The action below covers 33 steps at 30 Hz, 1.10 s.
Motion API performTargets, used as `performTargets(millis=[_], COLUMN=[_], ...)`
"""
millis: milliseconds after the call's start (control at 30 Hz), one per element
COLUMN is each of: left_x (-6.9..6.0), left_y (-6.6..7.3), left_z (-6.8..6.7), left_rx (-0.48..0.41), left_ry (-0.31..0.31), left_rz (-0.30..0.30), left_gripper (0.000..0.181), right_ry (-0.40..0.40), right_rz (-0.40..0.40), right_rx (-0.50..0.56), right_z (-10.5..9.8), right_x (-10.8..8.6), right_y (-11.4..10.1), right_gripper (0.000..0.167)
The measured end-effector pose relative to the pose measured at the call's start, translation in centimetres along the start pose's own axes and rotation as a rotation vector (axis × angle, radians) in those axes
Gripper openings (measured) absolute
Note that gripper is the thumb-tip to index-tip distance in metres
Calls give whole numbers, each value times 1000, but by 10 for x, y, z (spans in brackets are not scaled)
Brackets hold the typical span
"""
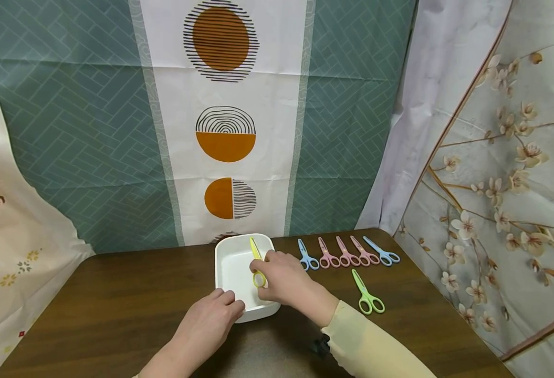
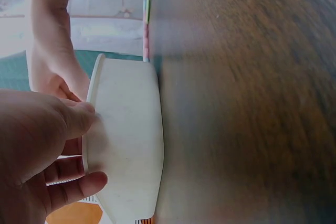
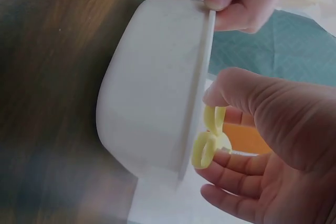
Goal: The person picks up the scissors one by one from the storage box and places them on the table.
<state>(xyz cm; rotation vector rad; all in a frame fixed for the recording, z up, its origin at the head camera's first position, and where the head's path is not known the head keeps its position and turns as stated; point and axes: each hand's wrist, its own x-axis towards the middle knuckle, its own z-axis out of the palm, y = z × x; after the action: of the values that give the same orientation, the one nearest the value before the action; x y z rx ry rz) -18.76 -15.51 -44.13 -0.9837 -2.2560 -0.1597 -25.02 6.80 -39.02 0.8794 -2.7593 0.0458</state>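
A white rectangular tray [image 1: 260, 313] stands on the table. My left hand [image 1: 209, 316] grips its near left rim, the thumb on the outer wall [image 2: 123, 129] and fingers over the edge. Above the tray my right hand [image 1: 288, 281] holds a pair of yellow scissors [image 1: 259, 279] by the handles. Their blades point away from me, toward the tray's far side. In the right wrist view the yellow handle loops [image 3: 203, 150] show between thumb and fingers, just past the rim. Part of the scissors is hidden behind the right hand.
Right of the tray lies a row of scissors: a blue pair [image 1: 308, 260], three pink pairs [image 1: 347, 257] and another blue pair [image 1: 386, 257]. Nearer me is a green pair [image 1: 366, 296]. Patterned curtains [image 1: 352, 131] hang behind the wooden table [image 1: 139, 294].
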Motion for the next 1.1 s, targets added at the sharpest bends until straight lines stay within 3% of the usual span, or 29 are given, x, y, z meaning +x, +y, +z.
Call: performTargets(millis=[667, 1100], left_x=[0, -1], left_y=[1, 0], left_z=[0, 0], left_rx=[-22, -35], left_ry=[-26, -47], left_rz=[-17, -22], left_gripper=[29, 27], right_ry=[167, 242], right_rz=[-22, 25], right_rx=[23, 26], right_z=[-13, -9], right_x=[-48, -83], right_y=[29, 46], right_gripper=[43, 41])
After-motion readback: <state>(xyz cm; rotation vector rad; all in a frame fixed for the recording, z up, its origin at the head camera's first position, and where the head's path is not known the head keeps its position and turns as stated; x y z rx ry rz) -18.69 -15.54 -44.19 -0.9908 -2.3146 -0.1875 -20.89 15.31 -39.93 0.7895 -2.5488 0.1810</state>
